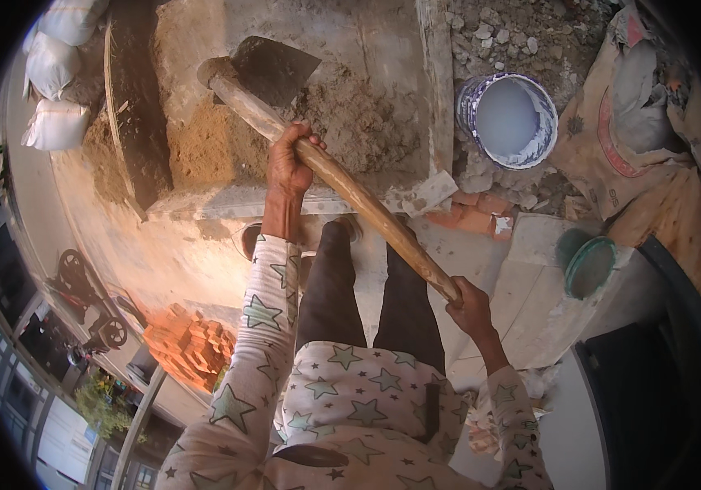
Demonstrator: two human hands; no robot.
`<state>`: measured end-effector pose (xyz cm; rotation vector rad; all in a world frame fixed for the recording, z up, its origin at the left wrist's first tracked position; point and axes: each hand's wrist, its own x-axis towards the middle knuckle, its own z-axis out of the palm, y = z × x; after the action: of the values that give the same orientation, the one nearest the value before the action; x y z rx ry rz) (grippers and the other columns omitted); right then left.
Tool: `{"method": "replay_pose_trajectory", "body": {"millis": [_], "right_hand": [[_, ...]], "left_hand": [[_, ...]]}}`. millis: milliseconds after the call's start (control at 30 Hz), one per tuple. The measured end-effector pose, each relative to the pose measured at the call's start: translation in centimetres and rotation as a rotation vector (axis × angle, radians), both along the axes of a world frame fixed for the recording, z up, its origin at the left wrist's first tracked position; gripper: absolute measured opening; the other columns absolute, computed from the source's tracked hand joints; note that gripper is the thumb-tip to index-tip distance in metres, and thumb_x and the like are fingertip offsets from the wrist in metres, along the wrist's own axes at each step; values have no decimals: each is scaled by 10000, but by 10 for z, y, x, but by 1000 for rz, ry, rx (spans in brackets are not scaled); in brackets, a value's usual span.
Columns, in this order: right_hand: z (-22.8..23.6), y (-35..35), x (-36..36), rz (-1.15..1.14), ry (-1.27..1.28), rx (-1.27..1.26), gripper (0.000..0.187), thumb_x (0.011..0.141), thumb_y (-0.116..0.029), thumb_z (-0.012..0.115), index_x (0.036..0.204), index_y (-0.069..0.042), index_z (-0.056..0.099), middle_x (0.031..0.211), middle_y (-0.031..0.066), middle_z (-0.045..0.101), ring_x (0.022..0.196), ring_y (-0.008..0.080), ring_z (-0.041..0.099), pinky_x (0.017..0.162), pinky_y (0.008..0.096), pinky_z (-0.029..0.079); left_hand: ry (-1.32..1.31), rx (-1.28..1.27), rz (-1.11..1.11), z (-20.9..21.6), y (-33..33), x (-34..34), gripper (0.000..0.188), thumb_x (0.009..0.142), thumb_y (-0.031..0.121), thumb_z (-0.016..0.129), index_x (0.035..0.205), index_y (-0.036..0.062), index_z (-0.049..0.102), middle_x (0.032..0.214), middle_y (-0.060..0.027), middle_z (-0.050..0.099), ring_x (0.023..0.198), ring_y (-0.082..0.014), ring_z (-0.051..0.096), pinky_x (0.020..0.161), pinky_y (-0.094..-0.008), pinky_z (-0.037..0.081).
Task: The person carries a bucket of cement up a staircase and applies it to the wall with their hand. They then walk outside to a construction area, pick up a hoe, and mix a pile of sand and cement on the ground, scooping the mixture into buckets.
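Both my hands grip a long-handled hoe, its wooden handle (pixel 367 201) running slantwise from upper left to lower right. Nearer the head, my left hand (pixel 291 157) is closed round the shaft. My right hand (pixel 469 305) wraps the handle's lower end. The hoe's broad, dark metal blade (pixel 273 67) is over a shallow wood-edged trough, beside a heap of grey-brown wet mix (pixel 350 122). Dry orange sand (pixel 203 147) lies left of the mix. I cannot tell whether the blade touches the trough floor.
A bucket of cloudy liquid (pixel 507 122) stands right of the trough, near rubble and a torn paper sack (pixel 611 139). Bricks (pixel 473 214) lie by the trough's near corner. A green round container (pixel 589 267) is at right. Filled white sacks (pixel 55 126) and a brick pile (pixel 189 347) are at left.
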<state>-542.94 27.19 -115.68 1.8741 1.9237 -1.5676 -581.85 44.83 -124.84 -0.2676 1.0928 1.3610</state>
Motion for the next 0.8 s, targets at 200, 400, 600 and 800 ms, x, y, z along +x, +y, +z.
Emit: {"method": "replay_pose_trajectory", "body": {"millis": [200, 400, 600, 800], "right_hand": [[52, 21, -24, -9, -31, -218, 453, 635, 18, 659, 1061, -36, 514, 861, 212, 631, 811, 421, 632, 692, 453, 507], [86, 6, -41, -112, -74, -387, 474, 602, 16, 653, 1052, -24, 510, 804, 232, 620, 802, 443, 622, 686, 447, 500], [86, -14, 3, -72, -191, -262, 443, 607, 21, 679, 1015, -57, 524, 776, 202, 620, 774, 418, 628, 661, 438, 502], [40, -62, 76, -24, -210, -197, 351, 635, 4, 702, 947, -67, 557, 787, 173, 619, 774, 388, 630, 658, 440, 502]], "left_hand": [[-70, -146, -46, -46, -36, 62, 210, 818, 85, 718, 911, 34, 536, 737, -81, 557, 624, -201, 575, 583, -377, 546], [-202, -482, -91, -77, -85, 125, 153, 810, 79, 690, 846, 64, 542, 631, -34, 521, 521, -166, 513, 469, -351, 474], [-175, -420, -63, -20, -89, 151, 119, 808, 57, 646, 877, 23, 555, 656, -46, 519, 556, -185, 535, 523, -369, 508], [-232, -413, -106, 25, -130, 185, 169, 784, 38, 696, 827, 55, 533, 655, -55, 518, 597, -206, 552, 595, -416, 497]]}}
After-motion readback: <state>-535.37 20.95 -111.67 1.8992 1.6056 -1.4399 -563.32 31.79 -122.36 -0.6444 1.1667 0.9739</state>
